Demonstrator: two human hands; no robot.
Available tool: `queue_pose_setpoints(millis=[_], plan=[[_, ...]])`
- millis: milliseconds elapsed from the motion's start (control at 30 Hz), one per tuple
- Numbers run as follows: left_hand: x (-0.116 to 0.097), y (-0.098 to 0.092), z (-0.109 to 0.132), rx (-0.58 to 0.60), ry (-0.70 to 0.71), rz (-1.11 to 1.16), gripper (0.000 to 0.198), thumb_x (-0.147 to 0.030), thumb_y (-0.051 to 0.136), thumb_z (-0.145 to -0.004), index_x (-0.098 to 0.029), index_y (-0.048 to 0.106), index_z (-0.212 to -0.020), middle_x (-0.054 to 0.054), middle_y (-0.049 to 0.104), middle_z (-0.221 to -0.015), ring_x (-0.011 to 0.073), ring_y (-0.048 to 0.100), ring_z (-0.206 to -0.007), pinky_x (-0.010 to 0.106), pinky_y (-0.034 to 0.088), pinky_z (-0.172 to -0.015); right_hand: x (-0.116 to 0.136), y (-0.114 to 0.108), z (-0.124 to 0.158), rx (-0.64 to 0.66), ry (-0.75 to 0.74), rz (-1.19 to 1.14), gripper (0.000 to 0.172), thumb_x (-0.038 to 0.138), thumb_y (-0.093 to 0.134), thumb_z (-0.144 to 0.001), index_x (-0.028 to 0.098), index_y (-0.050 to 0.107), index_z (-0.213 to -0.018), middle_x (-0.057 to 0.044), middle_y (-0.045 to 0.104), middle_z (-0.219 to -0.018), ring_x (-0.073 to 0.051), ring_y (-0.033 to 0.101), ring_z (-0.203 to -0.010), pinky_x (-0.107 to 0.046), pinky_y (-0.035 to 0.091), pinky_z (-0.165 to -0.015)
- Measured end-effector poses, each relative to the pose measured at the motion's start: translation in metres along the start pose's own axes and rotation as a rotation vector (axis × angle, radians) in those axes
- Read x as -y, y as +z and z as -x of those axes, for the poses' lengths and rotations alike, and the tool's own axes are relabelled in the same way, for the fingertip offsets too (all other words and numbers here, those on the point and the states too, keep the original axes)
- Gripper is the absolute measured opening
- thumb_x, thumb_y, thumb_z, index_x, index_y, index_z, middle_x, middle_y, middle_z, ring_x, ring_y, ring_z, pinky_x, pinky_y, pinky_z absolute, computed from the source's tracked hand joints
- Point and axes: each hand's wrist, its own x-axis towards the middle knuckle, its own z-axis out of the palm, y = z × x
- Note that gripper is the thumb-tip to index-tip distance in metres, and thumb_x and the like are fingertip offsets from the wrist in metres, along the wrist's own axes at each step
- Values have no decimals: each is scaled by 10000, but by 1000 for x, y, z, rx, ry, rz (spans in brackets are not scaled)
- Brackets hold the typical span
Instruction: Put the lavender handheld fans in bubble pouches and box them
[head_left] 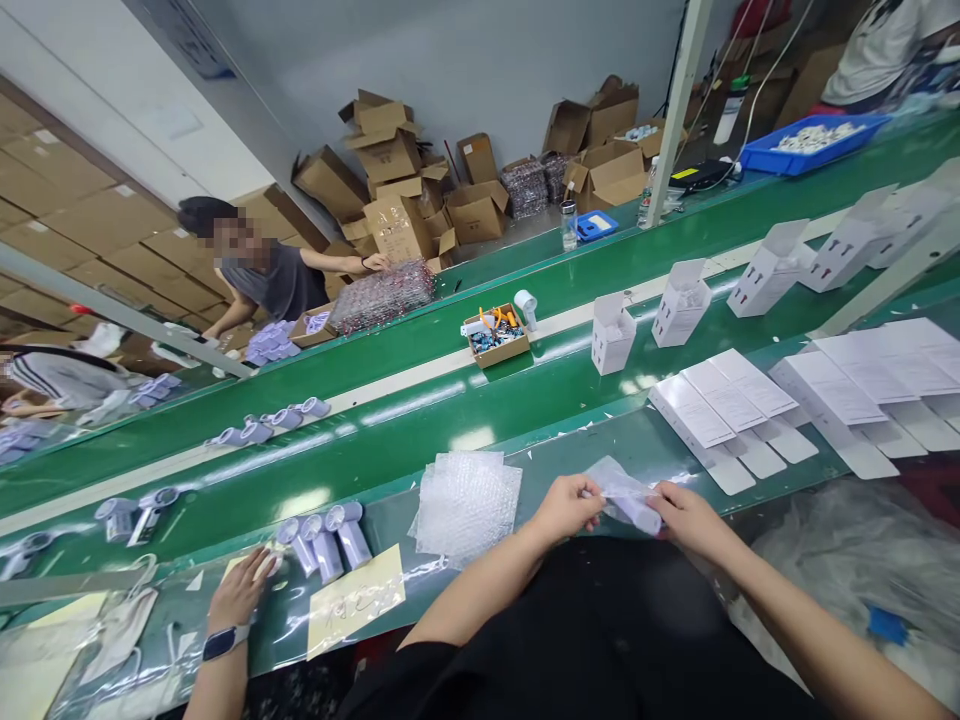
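The left hand [571, 508] and the right hand [686, 517] were close together at the near edge of the bench [585, 440], both pinched on a bubble bag [613, 482] with a lilac fan [639, 514] partly inside it; the left fingers gripped the bag's left end and the right fingers closed over the fan's right end. The bag and fan were held just above the bench, in front of the person's dark lap. To the left of the hands lay a stack of bubble bags [466, 500] flat on the bench. Farther left, three more fans [324, 538] lay side by side beside a yellow note [358, 600], and a co-worker's hand [241, 590] with a watch [223, 641] on its wrist rested next to them. To the right, flat cartons [720, 400] were laid out in overlapping rows. On the green belt [420, 420] beyond the bench stood opened white boxes [611, 335] in a line toward the far right, a small parts box [496, 335] near the middle, and loose fans [270, 425] to the left. Across the belt a seated person [274, 275] reached toward a pile of wrapped packs [382, 295]. Brown cardboard boxes [397, 190] were heaped against the far wall, and a blue tray [821, 142] sat at the far right.
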Motion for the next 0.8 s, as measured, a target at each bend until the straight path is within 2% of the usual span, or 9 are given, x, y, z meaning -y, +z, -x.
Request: queue_pose_setpoints(millis=[100, 200, 300, 367, 433, 533, 667, 733, 800], plan=[[-1, 100, -69, 55, -40, 27, 436, -527, 634, -745, -150, 624, -964, 55, 642, -797, 164, 620, -705, 315, 501, -648, 34, -16, 16, 43, -282, 443, 271, 389, 542, -799, 215, 480, -601, 23, 547, -565, -154, 517, -565, -264, 414, -554], [4, 139, -111, 48, -30, 19, 417, -510, 629, -750, -148, 623, -957, 80, 633, -879, 190, 613, -787, 312, 495, -673, 60, -17, 24, 112, -409, 543, 304, 413, 483, -848, 209, 484, -623, 16, 546, -616, -147, 506, -608, -255, 419, -578], [11, 141, -124, 178, 136, -100, 832, -467, 820, -513, -221, 503, -1242, 110, 502, -1251, 275, 496, -1119, 363, 458, -862, 72, -3, 24, 274, -381, 288, 256, 418, 477, -860, 200, 550, -747, 6, 587, -748, -152, 555, -717, -264, 470, -659], [20, 145, -124, 275, 194, -180, 933, -412, 859, -444, -250, 469, -1275, 90, 476, -1273, 273, 463, -1147, 373, 419, -920, 78, 2, 19, 371, -358, 180, 242, 411, 492, -852, 194, 580, -792, -2, 603, -781, -158, 575, -741, -276, 483, -678], [33, 154, -123, 208, 136, -230, 611, -372, 802, -562, -223, 565, -1104, 45, 552, -1082, 218, 520, -1001, 340, 424, -874, 83, -5, 9, 475, -382, 271, 226, 391, 517, -842, 193, 614, -794, -6, 617, -751, -163, 579, -710, -284, 480, -662], [55, 165, -123, -34, 29, -286, 145, -281, 630, -719, -183, 555, -796, -3, 514, -837, 154, 507, -807, 274, 413, -746, 87, -42, -19, 551, -499, 578, 163, 292, 693, -702, 223, 678, -849, -34, 669, -868, -210, 611, -804, -351, 483, -754], [82, 162, -124, -207, 16, -384, 111, -227, 470, -775, -187, 432, -678, -14, 453, -746, 141, 461, -750, 258, 372, -699, 72, -93, -74, 333, -636, 694, 300, 40, 763, -418, 249, 644, -598, -41, 684, -956, -318, 549, -1103, -584, 277, -1023], [93, 157, -124, -239, -30, -449, 121, -238, 439, -790, -195, 404, -683, -17, 447, -737, 141, 447, -728, 263, 363, -689, 65, -103, -102, 396, -668, 695, 321, -29, 700, -420, 246, 540, -455, 6, 683, -775, -300, 560, -1099, -626, 131, -1071], [100, 155, -124, -287, -104, -490, 119, -250, 409, -810, -201, 398, -701, -15, 456, -739, 145, 449, -719, 271, 363, -688, 68, -102, -124, 493, -698, 693, 351, -75, 636, -449, 241, 487, -419, 40, 619, -588, -267, 604, -1031, -610, 112, -1087]])
